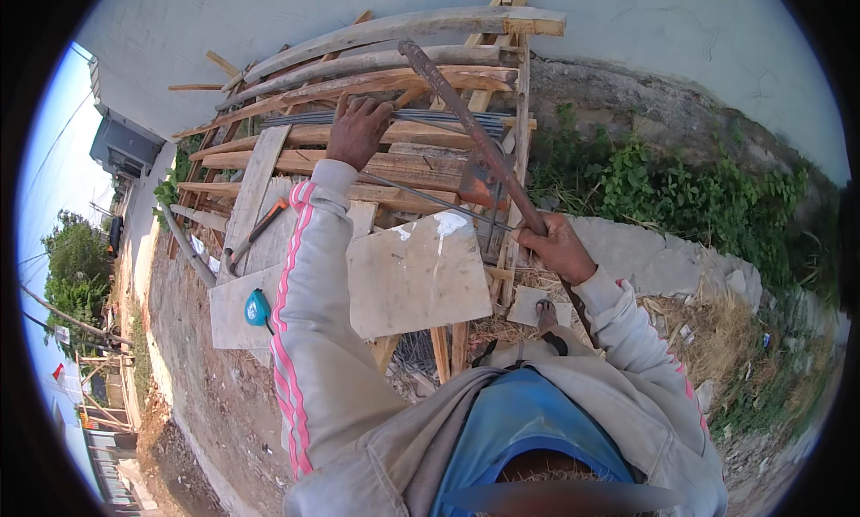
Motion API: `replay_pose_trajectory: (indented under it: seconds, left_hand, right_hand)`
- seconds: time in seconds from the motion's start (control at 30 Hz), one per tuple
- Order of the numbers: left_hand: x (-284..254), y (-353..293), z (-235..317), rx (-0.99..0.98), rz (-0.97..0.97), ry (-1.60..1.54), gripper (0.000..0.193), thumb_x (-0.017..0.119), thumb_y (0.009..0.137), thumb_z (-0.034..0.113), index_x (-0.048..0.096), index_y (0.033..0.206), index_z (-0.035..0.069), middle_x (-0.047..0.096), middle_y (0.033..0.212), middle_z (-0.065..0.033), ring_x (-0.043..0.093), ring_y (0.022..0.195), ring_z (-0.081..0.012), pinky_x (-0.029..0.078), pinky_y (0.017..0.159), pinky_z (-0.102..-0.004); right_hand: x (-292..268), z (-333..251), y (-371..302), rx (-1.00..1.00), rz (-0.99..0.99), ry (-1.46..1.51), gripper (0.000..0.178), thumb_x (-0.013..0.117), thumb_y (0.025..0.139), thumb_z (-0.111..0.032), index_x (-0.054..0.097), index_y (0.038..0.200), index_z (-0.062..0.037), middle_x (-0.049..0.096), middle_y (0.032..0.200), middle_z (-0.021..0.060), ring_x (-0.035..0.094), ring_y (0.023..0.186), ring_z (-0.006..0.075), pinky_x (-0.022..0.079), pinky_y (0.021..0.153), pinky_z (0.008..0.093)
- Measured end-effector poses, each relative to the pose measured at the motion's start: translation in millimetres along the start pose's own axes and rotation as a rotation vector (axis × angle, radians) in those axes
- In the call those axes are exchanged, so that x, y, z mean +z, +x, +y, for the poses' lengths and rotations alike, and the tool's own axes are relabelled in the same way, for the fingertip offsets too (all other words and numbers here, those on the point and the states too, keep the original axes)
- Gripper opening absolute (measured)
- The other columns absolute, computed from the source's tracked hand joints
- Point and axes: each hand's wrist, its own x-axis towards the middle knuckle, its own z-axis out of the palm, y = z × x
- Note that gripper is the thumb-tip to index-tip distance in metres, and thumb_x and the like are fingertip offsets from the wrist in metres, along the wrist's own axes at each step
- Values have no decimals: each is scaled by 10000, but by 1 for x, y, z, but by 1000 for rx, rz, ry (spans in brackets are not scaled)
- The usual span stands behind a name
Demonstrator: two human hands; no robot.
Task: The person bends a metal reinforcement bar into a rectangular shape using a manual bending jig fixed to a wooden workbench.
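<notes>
The right hand (557, 248) has its fingers closed around the lower part of a rusty bar (468, 116). The bar slants up and to the left, above the timber rack (385, 169); its course below the fist is partly hidden by the hand and forearm. The left hand (358, 125) is over the rack at the grey rods (300, 119), back of the hand upward, fingers spread and partly bent. The palm is out of sight, so whether these fingers grip a rod cannot be told. The hand covers the middle of the bundle.

A thin rod (428, 196) runs from beside the left wrist toward the right hand; where it ends near the bar is hard to make out. A rusty metal block (482, 184) on the rack is partly covered by the bar, its form unclear.

A pale board (417, 280) with white splashes lies in front of the rack. To the left are a hammer (258, 232) with an orange and black handle and a teal tape measure (257, 308), just beside the left sleeve (327, 248).
</notes>
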Motion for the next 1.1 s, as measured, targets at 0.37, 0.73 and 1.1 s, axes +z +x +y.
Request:
replay_pose_trajectory:
  seconds: [0.37,0.73,1.1]
  left_hand:
    - [-71,-6,5,-269,302,12,191,675,927,229,714,1106,178,692,985,-86,655,959,-308,470,866,-483]
    - [15,-103,53,-769,322,-547,307,642,981,286,711,1112,17,728,1028,-178,704,963,-323,527,882,-378]
    - [45,-154,35,-918,214,-485,371,629,951,334,706,1147,30,732,1094,-188,695,1038,-351,524,913,-433]
  right_hand:
    - [-26,-23,56,-447,322,-2,165,698,970,-172,678,996,-10,581,652,-13,449,482,31,337,436,225]
    - [-31,53,86,-427,386,-161,259,702,973,-250,664,1039,-3,510,692,-36,429,655,70,383,616,280]
    - [-37,47,90,-371,294,-187,278,696,969,-270,655,1025,-1,511,702,-10,446,657,90,390,621,298]
